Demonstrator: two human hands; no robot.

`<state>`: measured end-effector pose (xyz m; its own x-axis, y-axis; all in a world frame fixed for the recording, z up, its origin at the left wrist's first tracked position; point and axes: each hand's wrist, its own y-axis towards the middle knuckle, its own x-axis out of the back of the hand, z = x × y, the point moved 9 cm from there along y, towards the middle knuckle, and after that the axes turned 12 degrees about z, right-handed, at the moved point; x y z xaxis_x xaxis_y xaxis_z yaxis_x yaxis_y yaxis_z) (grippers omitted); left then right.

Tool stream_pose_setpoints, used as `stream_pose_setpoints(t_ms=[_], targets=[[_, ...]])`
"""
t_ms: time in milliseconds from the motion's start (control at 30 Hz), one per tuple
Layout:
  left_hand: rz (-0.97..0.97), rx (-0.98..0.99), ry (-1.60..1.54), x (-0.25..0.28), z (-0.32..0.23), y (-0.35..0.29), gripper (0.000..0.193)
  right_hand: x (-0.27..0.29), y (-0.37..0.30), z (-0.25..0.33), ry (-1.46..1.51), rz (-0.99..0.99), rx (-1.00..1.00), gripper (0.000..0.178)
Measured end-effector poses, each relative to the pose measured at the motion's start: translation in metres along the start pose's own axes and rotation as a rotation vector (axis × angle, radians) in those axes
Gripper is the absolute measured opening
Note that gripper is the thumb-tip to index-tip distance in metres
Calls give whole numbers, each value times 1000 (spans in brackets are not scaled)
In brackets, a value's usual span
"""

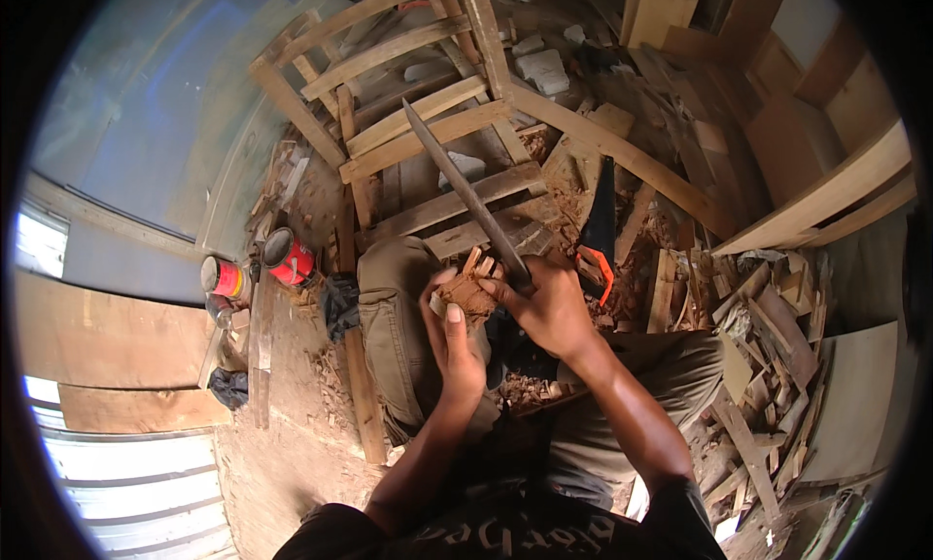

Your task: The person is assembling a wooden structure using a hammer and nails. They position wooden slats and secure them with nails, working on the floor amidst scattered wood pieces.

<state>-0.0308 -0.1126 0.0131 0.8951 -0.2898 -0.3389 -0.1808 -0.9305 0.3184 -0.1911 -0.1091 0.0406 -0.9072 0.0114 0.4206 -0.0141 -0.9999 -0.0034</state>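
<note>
My left hand (454, 351) is closed around a small block of reddish-brown wood (465, 298), which has a rough, carved-looking upper end with upright prongs. In my right hand (552, 312) is a long, dark file (462, 183), gripped near its lower end. Its blade tapers to a point that reaches up and left over a wooden frame. The right fingers sit close beside the block, and the right thumb appears to touch it. Both hands are above my lap, between my bent knees.
A slatted wooden frame (428, 137) stands in front of me. A handsaw (603, 220) with an orange handle leans right of my hands. Two red cans (290, 257) stand on the left. Wood offcuts (768, 346) are heaped on the right, with boards (826, 196) behind.
</note>
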Motion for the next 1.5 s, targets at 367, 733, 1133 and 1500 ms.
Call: stream_pose_setpoints(t_ms=[367,733,1133,1500], targets=[[33,-144,124,-20,1,23,26,11,-17,-7,195,-201,-7,15],[-36,-157,-127,9,1,41,13,75,-77,-63,43,-510,-203,38],[50,-149,64,-6,-2,26,20,-8,-31,-21,206,-259,-118,25],[82,-120,24,6,3,28,21,-1,-50,-40,242,-333,-68,25]])
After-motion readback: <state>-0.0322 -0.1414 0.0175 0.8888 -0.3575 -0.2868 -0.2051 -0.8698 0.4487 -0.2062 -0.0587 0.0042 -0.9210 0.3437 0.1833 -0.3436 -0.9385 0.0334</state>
